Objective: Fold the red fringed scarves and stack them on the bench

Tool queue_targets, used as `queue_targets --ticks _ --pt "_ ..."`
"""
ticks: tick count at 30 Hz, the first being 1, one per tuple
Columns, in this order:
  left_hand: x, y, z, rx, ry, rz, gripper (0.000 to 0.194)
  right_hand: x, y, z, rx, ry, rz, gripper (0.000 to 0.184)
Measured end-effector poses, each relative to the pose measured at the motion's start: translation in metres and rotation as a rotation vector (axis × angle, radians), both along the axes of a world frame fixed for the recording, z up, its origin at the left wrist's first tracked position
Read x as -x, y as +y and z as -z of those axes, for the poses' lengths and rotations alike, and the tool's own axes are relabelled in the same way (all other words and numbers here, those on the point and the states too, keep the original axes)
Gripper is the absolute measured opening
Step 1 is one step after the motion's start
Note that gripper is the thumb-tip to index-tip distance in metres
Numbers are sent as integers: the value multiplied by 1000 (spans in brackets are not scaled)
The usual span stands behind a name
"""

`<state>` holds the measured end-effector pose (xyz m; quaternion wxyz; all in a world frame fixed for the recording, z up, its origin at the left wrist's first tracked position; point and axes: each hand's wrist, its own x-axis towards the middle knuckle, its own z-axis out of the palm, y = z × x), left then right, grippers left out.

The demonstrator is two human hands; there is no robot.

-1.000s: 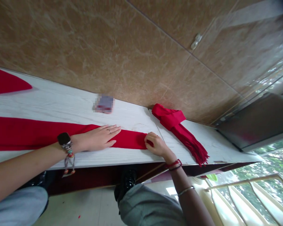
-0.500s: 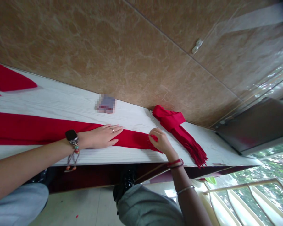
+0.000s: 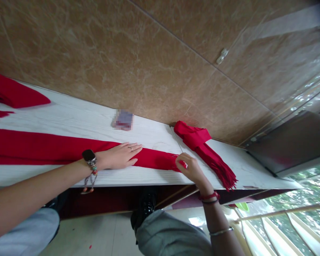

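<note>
A long red scarf lies stretched along the white tabletop, its fringed end to the right. My left hand rests flat on it with the fingers stretched out. At the fringe, the curled fingers of my right hand are closed on the scarf's end. Part of the fringe is hidden behind those fingers. Just right of my right hand lies a second red scarf, folded over itself, with its fringe pointing toward the front edge.
A blurred small packet sits by the tiled wall. More red cloth lies at the far left. A dark panel stands at the table's right end, near a pale railing. My knees are below the front edge.
My right hand has shifted slightly right along the scarf's fringed end. The left hand remains flat on the scarf. The whole view has moved a little.
</note>
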<state>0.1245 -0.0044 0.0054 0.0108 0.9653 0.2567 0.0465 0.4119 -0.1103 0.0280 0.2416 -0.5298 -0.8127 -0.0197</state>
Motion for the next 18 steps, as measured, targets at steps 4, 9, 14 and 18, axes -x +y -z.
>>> queue_targets --ticks 4,9,14,18 --pt "0 -2 -2 9 21 -11 53 3 1 11 85 -128 -38 15" --pt "0 -5 -4 17 4 -11 53 -47 -14 18 23 -195 143 15" --pt "-4 -6 -4 14 -8 -17 53 -17 -10 5 -129 -2 106 15" --pt "-10 -7 -4 9 24 -45 53 36 11 15 -55 -76 -6 28"
